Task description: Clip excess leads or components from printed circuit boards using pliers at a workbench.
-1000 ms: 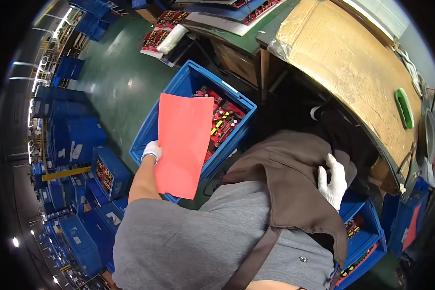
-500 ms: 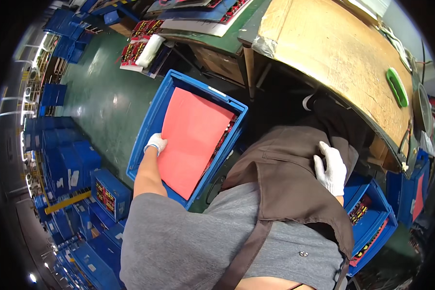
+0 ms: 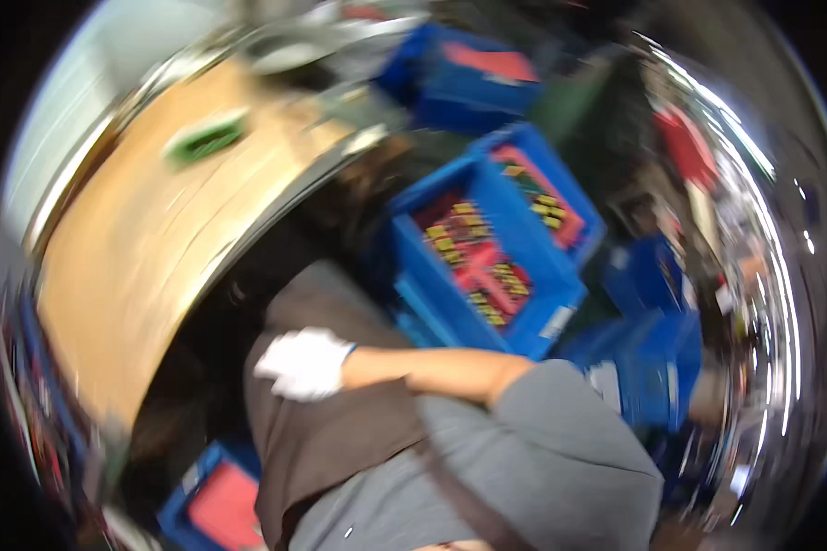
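A red sheet (image 3: 228, 503) is seen in a box (image 3: 179, 511) at lower left, presumably light and flexible. Left of centre, the right hand (image 3: 306, 365) is placed over an apron (image 3: 340, 441); its grip, spread or closed, cannot be told. The left hand is not shown. Right of centre, a parts-filled bin (image 3: 505, 220), probably stiff and heavy, would best be held by opposite rims.

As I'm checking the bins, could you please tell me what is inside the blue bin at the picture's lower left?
In the blue bin, a red sheet is visible; anything beneath it is covered from view.
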`<state>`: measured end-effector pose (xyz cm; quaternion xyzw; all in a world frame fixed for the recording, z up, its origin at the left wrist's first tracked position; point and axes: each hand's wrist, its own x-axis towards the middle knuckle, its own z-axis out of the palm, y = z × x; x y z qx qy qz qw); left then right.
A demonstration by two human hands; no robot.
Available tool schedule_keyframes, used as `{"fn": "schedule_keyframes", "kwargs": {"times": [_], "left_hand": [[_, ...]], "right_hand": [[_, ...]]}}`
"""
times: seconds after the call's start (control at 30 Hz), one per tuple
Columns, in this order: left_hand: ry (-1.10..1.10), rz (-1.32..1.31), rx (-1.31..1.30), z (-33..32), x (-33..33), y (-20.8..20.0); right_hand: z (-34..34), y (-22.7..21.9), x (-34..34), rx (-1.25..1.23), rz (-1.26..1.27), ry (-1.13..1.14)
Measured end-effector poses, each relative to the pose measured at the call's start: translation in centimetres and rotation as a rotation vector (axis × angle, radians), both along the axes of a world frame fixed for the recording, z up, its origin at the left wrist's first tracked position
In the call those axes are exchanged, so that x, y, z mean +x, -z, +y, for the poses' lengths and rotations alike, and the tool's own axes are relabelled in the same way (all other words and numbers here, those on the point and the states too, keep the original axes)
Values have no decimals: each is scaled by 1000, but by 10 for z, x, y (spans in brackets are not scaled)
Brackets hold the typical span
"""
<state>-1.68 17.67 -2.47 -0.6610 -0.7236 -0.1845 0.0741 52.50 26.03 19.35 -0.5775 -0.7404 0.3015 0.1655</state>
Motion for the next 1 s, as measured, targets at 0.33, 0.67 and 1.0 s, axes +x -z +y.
{"fn": "schedule_keyframes", "kwargs": {"times": [0.33,0.67,1.0], "left_hand": [[630,-250,-125,182,288,28],[822,-323,-301,177,437,1],[870,-258,-559,153,451,-15]], "right_hand": [[-22,31,22,163,-45,206],[-39,35,54,311,239,423],[-80,7,130,144,52,761]]}}
